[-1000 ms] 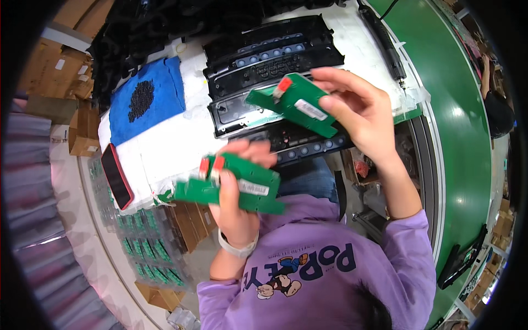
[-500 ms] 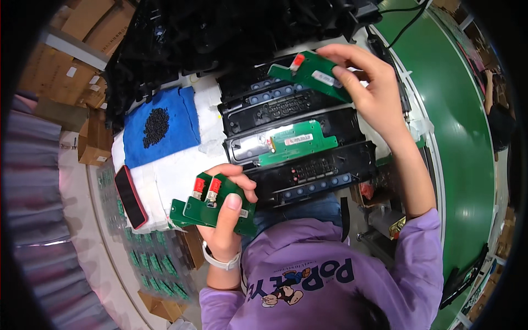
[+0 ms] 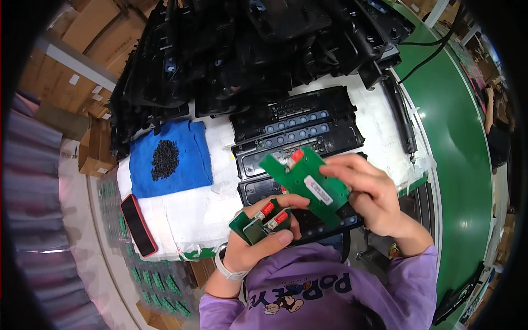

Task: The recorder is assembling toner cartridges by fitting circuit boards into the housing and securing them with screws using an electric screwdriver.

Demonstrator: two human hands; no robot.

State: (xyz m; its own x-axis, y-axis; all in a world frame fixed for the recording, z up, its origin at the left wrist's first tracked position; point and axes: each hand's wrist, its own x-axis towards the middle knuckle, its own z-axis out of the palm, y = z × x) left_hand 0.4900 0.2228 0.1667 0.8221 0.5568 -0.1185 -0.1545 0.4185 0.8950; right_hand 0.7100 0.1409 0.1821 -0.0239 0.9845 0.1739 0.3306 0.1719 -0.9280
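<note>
My right hand [image 3: 371, 195] grips a green circuit board [image 3: 300, 177] by its right edge. That board carries a red-and-white connector and a white label, and it is tilted above the black plastic housings [image 3: 330, 136]. Close below it, my left hand [image 3: 250, 254] is closed round at least two more circuit boards [image 3: 238, 224], whose red-and-white connectors stick up. The held boards and my hands cover much of the nearer housings. Farther off, the uncovered housings lie side by side and show rows of round bluish buttons.
Black plastic parts [image 3: 264, 60] are heaped along the far side. To the left, a blue cloth [image 3: 192, 176] bears a pile of small black pieces [image 3: 165, 159], with a red-edged phone [image 3: 139, 226] nearer. A black power screwdriver [image 3: 402, 118] lies right. Trays of green boards [image 3: 154, 280] stand lower left.
My right hand has brought its board nearer, beside the left hand. My left hand has shifted right, its boards turned. The whole view has tilted, showing more of the far heap.
</note>
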